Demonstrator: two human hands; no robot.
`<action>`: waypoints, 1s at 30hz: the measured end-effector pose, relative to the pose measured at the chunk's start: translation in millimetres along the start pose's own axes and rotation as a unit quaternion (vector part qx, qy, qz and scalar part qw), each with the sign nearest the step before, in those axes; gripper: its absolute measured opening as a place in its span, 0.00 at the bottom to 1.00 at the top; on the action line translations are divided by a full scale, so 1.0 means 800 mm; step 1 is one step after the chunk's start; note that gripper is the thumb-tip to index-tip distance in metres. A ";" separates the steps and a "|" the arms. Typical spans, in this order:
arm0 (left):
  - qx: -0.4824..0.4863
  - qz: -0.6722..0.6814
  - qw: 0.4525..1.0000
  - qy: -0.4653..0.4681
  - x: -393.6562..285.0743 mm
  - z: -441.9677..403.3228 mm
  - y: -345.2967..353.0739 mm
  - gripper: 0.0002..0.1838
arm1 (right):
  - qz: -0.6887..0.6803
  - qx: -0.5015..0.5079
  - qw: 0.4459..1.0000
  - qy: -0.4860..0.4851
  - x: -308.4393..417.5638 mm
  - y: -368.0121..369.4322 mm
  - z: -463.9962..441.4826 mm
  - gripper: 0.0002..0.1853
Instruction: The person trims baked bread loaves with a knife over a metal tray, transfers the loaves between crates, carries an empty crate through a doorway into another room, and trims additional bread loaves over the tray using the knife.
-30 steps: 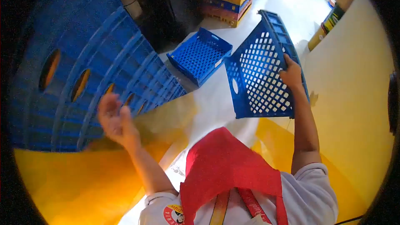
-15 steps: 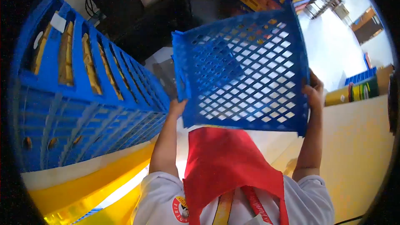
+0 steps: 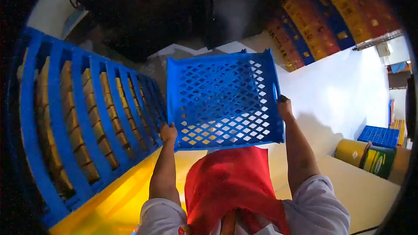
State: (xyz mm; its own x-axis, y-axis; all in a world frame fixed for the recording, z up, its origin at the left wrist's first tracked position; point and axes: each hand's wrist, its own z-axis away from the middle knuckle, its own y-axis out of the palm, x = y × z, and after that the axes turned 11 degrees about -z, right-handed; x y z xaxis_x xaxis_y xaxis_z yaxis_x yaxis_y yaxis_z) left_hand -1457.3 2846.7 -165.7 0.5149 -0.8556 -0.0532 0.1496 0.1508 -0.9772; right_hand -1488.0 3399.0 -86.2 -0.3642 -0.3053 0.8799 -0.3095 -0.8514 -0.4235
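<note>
A blue plastic crate with a diamond-mesh bottom [image 3: 224, 100] is held out in front of my red apron. My left hand [image 3: 168, 133] grips its left side near the lower corner. On the opposite side, my right hand [image 3: 284, 107] is closed round the rim beside the handle slot. Through the mesh shows another blue shape lower down, partly hidden by the held crate. To the left of my left hand stands a tall stack of blue crates [image 3: 78, 121] with brownish-yellow items inside.
Stacked yellow, red and blue crates [image 3: 320, 17] stand at the upper right. A dark cabinet [image 3: 226, 13] is ahead. At the right are a yellow and green container [image 3: 365, 155], a blue crate [image 3: 379, 135] and a pale yellow surface [image 3: 348, 187].
My left hand, free a second ago, took hold of the crate's left side. Since then the crate has come lower and squarer before me, and the view has turned towards the stack at left.
</note>
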 end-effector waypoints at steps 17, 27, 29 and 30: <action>0.012 -0.144 0.981 0.132 0.067 0.036 0.126 0.20 | 0.165 0.074 0.974 -0.134 -0.114 0.063 -0.113 0.12; 0.111 0.029 0.992 -0.048 0.019 0.109 0.068 0.29 | 0.235 0.142 0.955 -0.108 -0.057 0.106 -0.160 0.13; 0.058 0.095 0.993 -0.050 0.021 0.127 0.058 0.32 | 0.179 0.131 0.968 -0.119 -0.086 0.104 -0.135 0.18; 0.036 0.054 0.998 -0.024 0.021 0.151 0.044 0.32 | 0.148 0.135 0.972 -0.125 -0.088 0.097 -0.113 0.21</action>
State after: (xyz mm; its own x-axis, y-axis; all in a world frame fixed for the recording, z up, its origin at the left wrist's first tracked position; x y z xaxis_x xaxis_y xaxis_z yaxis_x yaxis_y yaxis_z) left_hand -1341.2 2897.3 -176.1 0.5703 -0.8084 -0.1461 0.1504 0.2776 -0.9489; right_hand -1566.1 3393.1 -200.3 -0.1677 -0.6184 0.7678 0.0298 -0.7816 -0.6230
